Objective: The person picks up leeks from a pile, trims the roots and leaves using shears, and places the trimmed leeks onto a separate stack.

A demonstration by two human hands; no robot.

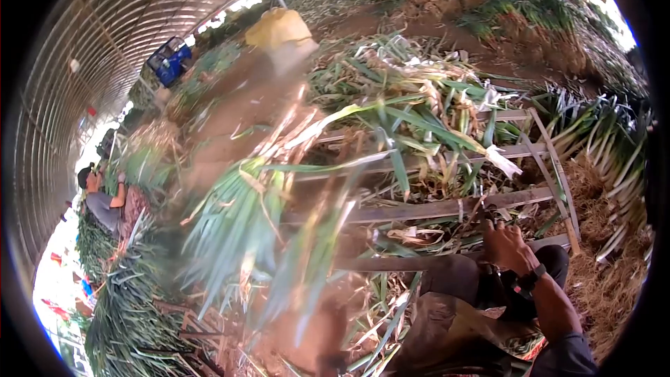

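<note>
My right hand point(506, 244), with a dark band on its wrist, is closed at the near right edge of a wooden slatted frame point(447, 209). What its fingers hold is too small to make out. No clear outline of my left hand shows. A fan of long green leaves point(234, 223), partly smeared by motion, hangs left of the frame, with more blurred leaves beside it. Loose green and dry leaves point(419, 98) lie over the slats. My bent knees point(450, 279) are close to my right hand.
Leek-like plants with white stems and roots point(614, 160) lie at the right. A person point(108, 202) is at the left beside heaped greens point(132, 307). A blue vehicle point(169, 61) and a yellow sack-like object point(279, 30) stand farther back, under an arched roof.
</note>
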